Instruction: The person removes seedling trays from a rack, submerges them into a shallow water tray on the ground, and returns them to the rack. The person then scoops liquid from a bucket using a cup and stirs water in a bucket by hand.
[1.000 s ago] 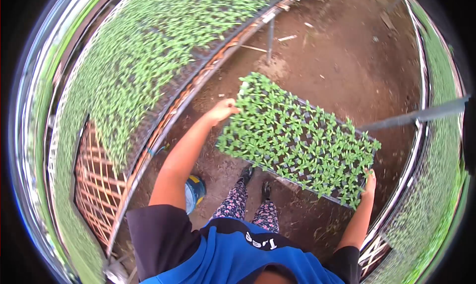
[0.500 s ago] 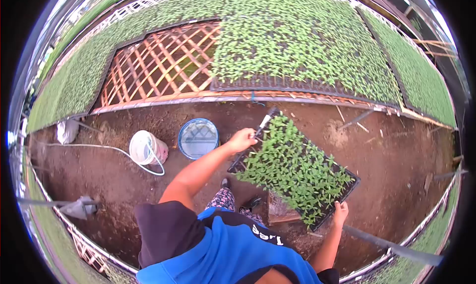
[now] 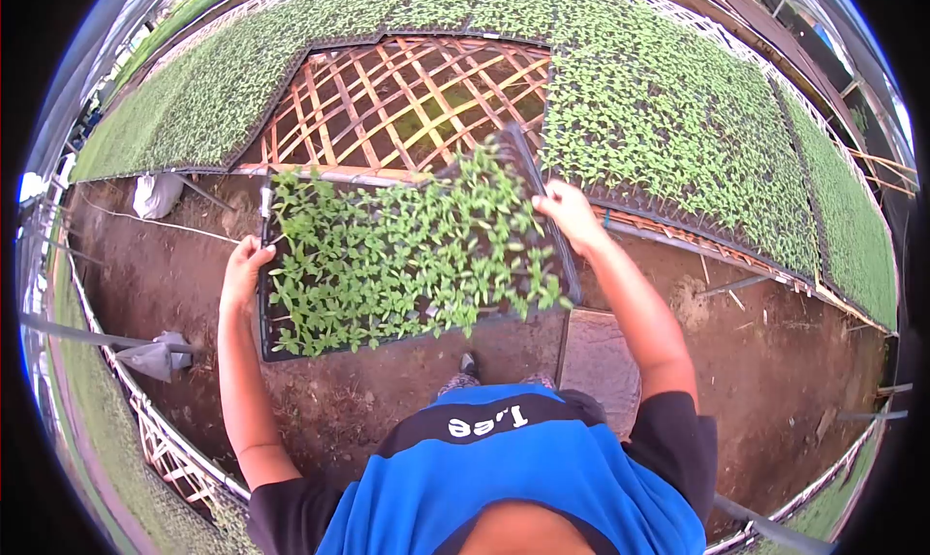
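Observation:
A black seedling tray (image 3: 417,255) full of green leafy seedlings is held up in front of me, roughly level. My left hand (image 3: 247,272) grips its left short edge, thumb on top. On the opposite short edge, my right hand (image 3: 570,212) is closed, with the fingers partly hidden beneath the rim. The tray's far side overlaps the front rail of a slatted bench (image 3: 358,100), whose bare lattice shows just beyond it.
Further trays of seedlings (image 3: 668,119) cover the bench to the right, with more (image 3: 194,109) on the left. Below lies a brown dirt floor (image 3: 756,361). A flat slab (image 3: 599,361) is near my feet. A pale sack (image 3: 157,197) lies under the bench's left part.
The seedling tray has turned from a diagonal to nearly square with me and moved left and towards the bench. It now covers the spot where the two buckets showed.

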Motion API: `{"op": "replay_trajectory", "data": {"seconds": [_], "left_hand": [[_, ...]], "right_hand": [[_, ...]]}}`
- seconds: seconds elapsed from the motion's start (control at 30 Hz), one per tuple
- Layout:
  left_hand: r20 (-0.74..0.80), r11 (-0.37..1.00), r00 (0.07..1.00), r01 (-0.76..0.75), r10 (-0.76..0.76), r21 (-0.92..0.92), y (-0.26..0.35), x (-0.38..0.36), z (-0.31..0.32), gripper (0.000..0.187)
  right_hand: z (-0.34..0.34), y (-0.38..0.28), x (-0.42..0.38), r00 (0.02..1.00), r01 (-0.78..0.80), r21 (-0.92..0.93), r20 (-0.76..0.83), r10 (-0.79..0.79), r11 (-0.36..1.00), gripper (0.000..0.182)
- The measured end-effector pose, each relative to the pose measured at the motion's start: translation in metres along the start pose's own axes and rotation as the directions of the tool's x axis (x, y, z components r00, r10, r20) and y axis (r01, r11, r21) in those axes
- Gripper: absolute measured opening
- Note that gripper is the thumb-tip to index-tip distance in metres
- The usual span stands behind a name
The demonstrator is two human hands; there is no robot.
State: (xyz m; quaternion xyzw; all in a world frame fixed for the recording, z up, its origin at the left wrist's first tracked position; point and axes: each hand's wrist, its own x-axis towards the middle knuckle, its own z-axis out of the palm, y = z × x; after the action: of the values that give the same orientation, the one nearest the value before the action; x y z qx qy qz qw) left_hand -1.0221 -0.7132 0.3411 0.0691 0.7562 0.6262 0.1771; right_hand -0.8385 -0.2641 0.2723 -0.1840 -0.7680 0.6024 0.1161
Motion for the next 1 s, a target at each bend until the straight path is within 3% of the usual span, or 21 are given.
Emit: {"op": "replay_trajectory", "data": {"seconds": [0.03,0.1,0.2,0.27,0.3,0.37,0.4,0.47,0.53,0.57,0.8,0.83,0.87,1.0], "left_hand": [[-0.016,0.998,1.0,0.011,-0.012,-0.066,0.006,-0.001,-0.006,0.014],[-0.065,0.987,0.998,0.004,-0.015,-0.159,0.005,0.005,-0.012,0.015],[-0.129,0.959,0.992,-0.043,0.007,-0.281,-0.004,0.019,0.015,0.015],[-0.163,0.925,0.986,-0.101,0.043,-0.367,-0.018,0.034,0.052,0.017],[-0.19,0.94,0.981,-0.021,-0.047,-0.34,-0.02,0.04,0.073,0.018],[-0.243,0.896,0.968,-0.056,-0.059,-0.441,-0.02,0.055,0.133,0.016],[-0.232,0.866,0.961,0.018,-0.153,-0.5,-0.03,0.067,0.153,0.016],[-0.251,0.825,0.964,-0.07,-0.088,-0.56,-0.053,0.095,0.2,0.021],[-0.285,0.796,0.943,-0.036,-0.173,-0.605,-0.057,0.114,0.246,0.023],[-0.283,0.774,0.939,-0.029,-0.196,-0.633,-0.062,0.12,0.267,0.022],[-0.284,0.694,0.864,0.099,-0.415,-0.713,-0.075,0.145,0.352,0.015],[-0.266,0.685,0.854,0.135,-0.447,-0.716,-0.08,0.145,0.358,0.015],[-0.248,0.676,0.844,0.171,-0.476,-0.717,-0.086,0.144,0.361,0.016],[-0.246,0.663,0.778,0.272,-0.578,-0.697,-0.079,0.141,0.37,0.015]], "right_hand": [[0.009,-0.009,0.033,0.999,0.045,0.009,0.018,-0.045,0.999,0.019],[0.013,-0.033,0.097,0.969,0.245,-0.274,0.066,-0.236,0.93,0.021],[0.01,-0.078,0.182,0.931,0.366,-0.41,0.158,-0.33,0.836,0.025],[0.002,-0.105,0.238,0.886,0.434,-0.643,0.179,-0.427,0.631,0.025],[-0.002,-0.117,0.262,0.862,0.478,-0.655,0.224,-0.455,0.584,0.025],[-0.011,-0.134,0.307,0.817,0.534,-0.686,0.27,-0.509,0.493,0.027],[-0.015,-0.138,0.331,0.826,0.522,-0.681,0.254,-0.503,0.513,0.027],[-0.028,-0.128,0.391,0.812,0.544,-0.649,0.249,-0.527,0.531,0.032],[-0.033,-0.129,0.433,0.825,0.516,-0.705,0.258,-0.502,0.486,0.015],[-0.038,-0.122,0.456,0.796,0.555,-0.685,0.273,-0.54,0.472,0.022],[-0.054,-0.047,0.604,0.731,0.68,-0.587,0.503,-0.461,0.438,0.022],[-0.056,-0.038,0.613,0.804,0.594,-0.666,0.515,-0.298,0.451,0.021],[-0.057,-0.028,0.617,0.801,0.591,-0.618,0.528,-0.283,0.519,0.033],[-0.061,0.051,0.653,0.861,0.487,-0.626,0.461,-0.215,0.609,0.029]]}}
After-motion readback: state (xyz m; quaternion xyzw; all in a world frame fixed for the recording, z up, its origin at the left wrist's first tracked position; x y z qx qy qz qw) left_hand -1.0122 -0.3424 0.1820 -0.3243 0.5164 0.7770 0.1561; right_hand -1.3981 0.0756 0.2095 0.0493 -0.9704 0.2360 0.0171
